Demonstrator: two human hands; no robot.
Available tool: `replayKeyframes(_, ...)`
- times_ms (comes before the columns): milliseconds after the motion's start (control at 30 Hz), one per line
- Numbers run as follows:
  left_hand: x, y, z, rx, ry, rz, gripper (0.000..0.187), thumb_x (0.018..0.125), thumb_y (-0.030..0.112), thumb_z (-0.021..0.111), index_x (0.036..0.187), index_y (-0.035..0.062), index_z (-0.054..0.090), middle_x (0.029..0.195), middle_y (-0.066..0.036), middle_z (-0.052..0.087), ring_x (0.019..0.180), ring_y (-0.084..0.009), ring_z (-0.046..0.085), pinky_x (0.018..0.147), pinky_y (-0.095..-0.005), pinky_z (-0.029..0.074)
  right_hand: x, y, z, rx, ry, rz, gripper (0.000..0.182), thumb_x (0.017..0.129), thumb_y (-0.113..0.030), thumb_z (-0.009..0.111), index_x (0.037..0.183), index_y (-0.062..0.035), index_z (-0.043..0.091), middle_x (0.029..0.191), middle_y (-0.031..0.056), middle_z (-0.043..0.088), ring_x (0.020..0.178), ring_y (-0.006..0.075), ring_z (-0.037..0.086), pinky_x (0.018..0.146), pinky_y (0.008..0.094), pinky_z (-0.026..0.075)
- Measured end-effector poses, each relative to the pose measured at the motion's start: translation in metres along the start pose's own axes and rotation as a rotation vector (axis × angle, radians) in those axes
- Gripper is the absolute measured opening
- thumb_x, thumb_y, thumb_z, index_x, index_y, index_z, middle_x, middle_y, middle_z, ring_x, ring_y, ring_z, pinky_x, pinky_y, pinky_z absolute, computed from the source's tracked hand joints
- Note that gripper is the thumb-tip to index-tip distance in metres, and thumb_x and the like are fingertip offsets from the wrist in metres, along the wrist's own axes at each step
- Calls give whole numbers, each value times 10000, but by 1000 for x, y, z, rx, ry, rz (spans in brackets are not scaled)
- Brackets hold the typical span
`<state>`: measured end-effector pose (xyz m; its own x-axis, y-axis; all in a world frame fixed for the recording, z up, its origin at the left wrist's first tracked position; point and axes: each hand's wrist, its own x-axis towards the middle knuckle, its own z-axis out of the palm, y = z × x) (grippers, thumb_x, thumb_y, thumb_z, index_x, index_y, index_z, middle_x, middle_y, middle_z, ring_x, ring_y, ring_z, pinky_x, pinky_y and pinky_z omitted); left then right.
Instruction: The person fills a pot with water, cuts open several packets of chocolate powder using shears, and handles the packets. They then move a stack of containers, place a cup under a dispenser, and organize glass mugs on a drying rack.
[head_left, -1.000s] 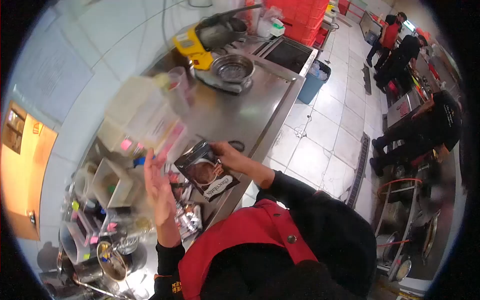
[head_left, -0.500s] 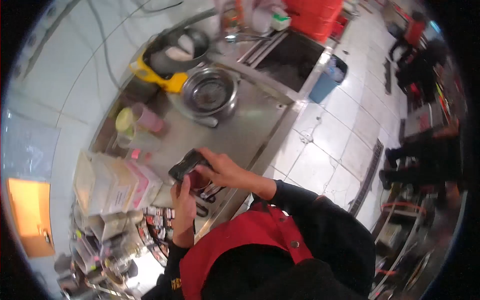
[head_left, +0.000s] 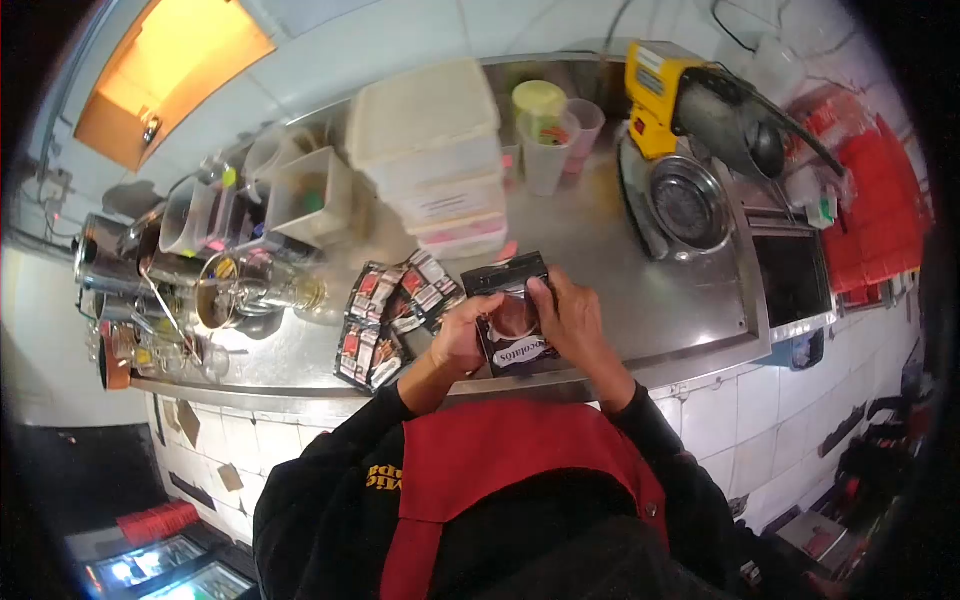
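Note:
I hold a dark chocolate pouch (head_left: 514,322) with a clear window upright-flat over the front of the steel counter (head_left: 640,300). My left hand (head_left: 462,338) grips its left edge and my right hand (head_left: 568,318) grips its right side, fingers near the top seal. Just left of the pouch lies a pile of several red-and-black sachets (head_left: 392,312) on the counter.
Stacked white lidded tubs (head_left: 430,150) stand behind the pouch, with plastic cups (head_left: 548,135) to their right. A yellow machine (head_left: 680,100) and a steel bowl (head_left: 690,205) sit at the right, beside a sink (head_left: 795,280). Steel jugs and containers (head_left: 215,260) crowd the left.
The view has swung to face the counter squarely. My left hand came down from the raised tubs and took hold of the pouch; both hands now hold it flat.

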<state>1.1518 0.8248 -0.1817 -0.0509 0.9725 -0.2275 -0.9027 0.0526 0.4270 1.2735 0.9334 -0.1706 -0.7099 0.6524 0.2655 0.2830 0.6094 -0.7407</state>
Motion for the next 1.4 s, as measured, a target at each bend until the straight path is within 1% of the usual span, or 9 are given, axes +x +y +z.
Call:
replayKeyframes(167, -57, 52, -29, -63, 78, 255, 650, 764, 218, 556, 1354, 190, 285, 1220, -146, 477, 1107, -314, 469, 939, -434, 370, 30, -27, 48, 157, 105, -73, 199, 863, -225, 512, 843, -33, 557, 569, 159, 512, 496, 312, 544, 464, 356, 414)
replayKeyframes(233, -85, 71, -23, -319, -47, 289, 658, 727, 242, 565, 1334, 158, 326, 1223, -158, 469, 1105, -382, 450, 951, -490, 345, 38, -34, 63, 26, 59, 57, 159, 864, -193, 517, 889, -47, 574, 573, 90, 505, 494, 151, 516, 478, 288, 394)
replayKeyframes(367, -140, 107, -78, -228, -177, 367, 787, 655, 395, 598, 1348, 174, 298, 1161, -251, 456, 1040, -421, 466, 888, -526, 384, 47, -61, 98, -66, -33, 24, 157, 830, -200, 577, 862, -46, 573, 578, 85, 523, 481, 157, 503, 476, 287, 396)
replayKeyframes(567, -207, 133, -143, -132, 29, 557, 820, 707, 462, 571, 1370, 123, 228, 1061, -232, 497, 964, -358, 515, 836, -491, 429, 32, -57, 171, -174, -228, -35, 306, 740, -327, 659, 774, -27, 614, 625, 136, 584, 560, 256, 582, 531, 354, 446)
replayKeyframes(800, -213, 139, -195, -92, 235, 311, 617, 796, 189, 488, 1359, 119, 246, 979, -183, 579, 792, -320, 601, 706, -399, 503, 23, -69, 242, -314, -394, 134, 483, 629, -474, 706, 731, -13, 602, 687, 177, 603, 645, 289, 602, 611, 384, 462)
replayKeyframes(900, -202, 134, -209, -127, 214, 223, 624, 793, 209, 497, 1359, 126, 248, 977, -185, 579, 797, -327, 598, 719, -410, 501, 18, -54, 265, -298, -207, 118, 374, 653, -339, 719, 726, -4, 569, 754, 164, 605, 717, 298, 596, 648, 354, 458)
replayKeyframes(1000, -199, 130, -214, -153, 196, 191, 621, 791, 229, 502, 1354, 134, 256, 1049, -215, 545, 813, -344, 597, 731, -436, 495, 19, -47, 266, 195, -227, 77, 233, 653, -126, 709, 786, -21, 548, 695, 96, 582, 664, 184, 590, 595, 273, 455)
replayKeyframes(1300, -200, 122, -205, -210, 263, 266, 568, 806, 241, 494, 1326, 93, 319, 1051, -159, 553, 839, -278, 600, 715, -393, 511, 25, -50, 265, -174, -327, 207, 500, 590, -262, 785, 932, 9, 541, 701, 120, 595, 645, 183, 591, 577, 279, 459)
replayKeyframes(1400, -199, 116, -207, -226, 193, 262, 566, 811, 263, 498, 1322, 96, 320, 1050, -167, 551, 843, -297, 597, 704, -415, 508, 32, -32, 274, 165, -441, 187, 409, 647, -142, 732, 980, 7, 546, 732, 80, 592, 675, 142, 571, 609, 262, 449)
